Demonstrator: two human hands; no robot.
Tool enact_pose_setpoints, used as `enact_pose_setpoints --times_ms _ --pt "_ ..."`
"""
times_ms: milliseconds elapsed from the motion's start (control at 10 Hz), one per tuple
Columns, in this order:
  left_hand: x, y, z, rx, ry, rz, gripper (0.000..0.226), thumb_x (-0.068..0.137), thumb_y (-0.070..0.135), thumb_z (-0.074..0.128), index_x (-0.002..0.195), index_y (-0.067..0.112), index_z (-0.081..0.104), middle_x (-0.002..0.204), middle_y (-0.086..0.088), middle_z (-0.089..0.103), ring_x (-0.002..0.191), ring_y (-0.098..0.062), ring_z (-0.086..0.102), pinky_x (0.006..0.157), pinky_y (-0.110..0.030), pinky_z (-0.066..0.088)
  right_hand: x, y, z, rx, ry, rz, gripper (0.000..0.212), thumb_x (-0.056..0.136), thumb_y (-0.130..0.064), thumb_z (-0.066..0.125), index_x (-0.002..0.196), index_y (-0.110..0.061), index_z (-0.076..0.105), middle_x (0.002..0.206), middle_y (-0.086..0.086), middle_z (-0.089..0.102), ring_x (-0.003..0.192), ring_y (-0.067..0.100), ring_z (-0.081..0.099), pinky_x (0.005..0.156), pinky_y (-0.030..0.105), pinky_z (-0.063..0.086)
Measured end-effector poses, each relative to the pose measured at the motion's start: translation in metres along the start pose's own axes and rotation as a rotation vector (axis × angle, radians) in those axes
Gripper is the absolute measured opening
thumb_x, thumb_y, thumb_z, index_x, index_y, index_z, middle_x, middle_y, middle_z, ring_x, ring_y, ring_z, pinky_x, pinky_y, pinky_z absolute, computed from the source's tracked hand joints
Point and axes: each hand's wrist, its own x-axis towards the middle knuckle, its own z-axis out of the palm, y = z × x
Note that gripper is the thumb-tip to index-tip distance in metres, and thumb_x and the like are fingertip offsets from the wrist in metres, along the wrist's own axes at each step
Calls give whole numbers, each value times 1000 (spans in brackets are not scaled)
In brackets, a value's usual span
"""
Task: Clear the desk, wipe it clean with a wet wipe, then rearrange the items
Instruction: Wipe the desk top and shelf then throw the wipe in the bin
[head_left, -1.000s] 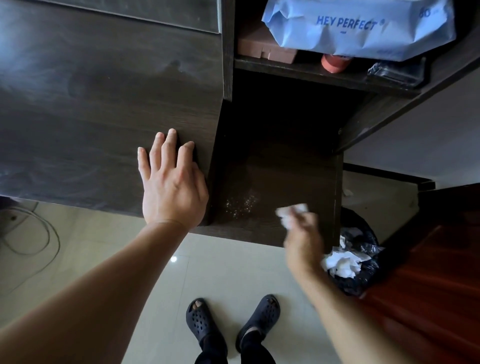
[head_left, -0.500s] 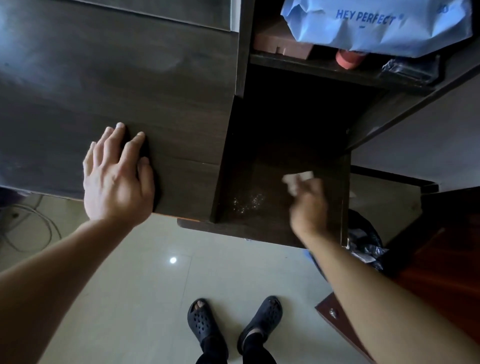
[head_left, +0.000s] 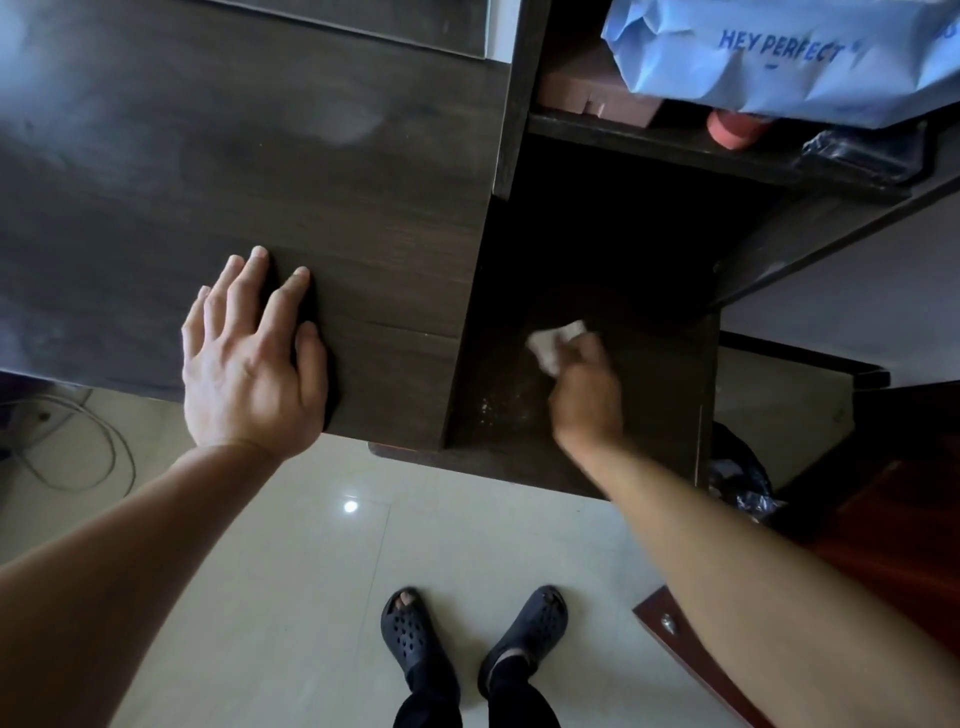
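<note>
Wiping is the step in hand. The right hand (head_left: 584, 387) pinches a white wipe (head_left: 553, 340) against the lower shelf (head_left: 660, 395), and the left hand (head_left: 249, 364) rests flat on the bench (head_left: 260, 156), fingers straight. The next stroke probably needs to reach the pale crumbs (head_left: 493, 410) near the shelf's front edge.

Left hand (head_left: 249, 364) lies flat on the dark desk (head_left: 260, 171); right hand (head_left: 584, 387) presses a white wipe (head_left: 553, 343) on the lower shelf (head_left: 665, 395)

Black sandals (head_left: 410, 631) stand on the pale tiled floor (head_left: 291, 571), a cable (head_left: 111, 439) left, a black bin bag (head_left: 743, 478) right.
</note>
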Motion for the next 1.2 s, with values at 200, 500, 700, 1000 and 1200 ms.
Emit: enact_pose_setpoints --times_ms 200,500,700,1000,1200 --pt "1 -1 1 19 0 -1 45 94 30 37 134 15 50 149 -14 37 140 -31 28 116 -47 19 -86 -1 13 33 -278 -405 32 87 -16 47 115 -19 63 102 1 60 91 19 57 72 26 47" --pt "1 -2 4 15 23 11 44 94 30 38 133 15 51 148 -13 38 139 -32 30 114 -48 22 -8 -38 19 107 -90 -91 37 94 -24 37 125 -12 52 120 14 55 108 32 53 91 40 44" --pt "1 -3 4 12 15 9 44 94 29 37 134 15 50 149 -14 37 140 -31 29 116 -47 20 -80 -14 10 90 -273 -422 41 85 -8 44 123 -16 58 109 5 58 90 24 59 71 28 51" --pt "1 -4 4 21 16 6 44 94 31 37 134 16 50 149 -13 37 140 -31 29 115 -48 21 -27 -70 35 61 -144 -60 52 86 1 52 137 -3 43 131 20 47 115 36 50 89 38 47" --pt "0 -3 3 16 7 10 45 94 31 36 134 15 50 149 -14 37 140 -32 28 116 -47 20 -92 -32 21 51 -227 -270 39 83 -13 46 118 -22 60 106 3 57 89 25 55 71 32 46"
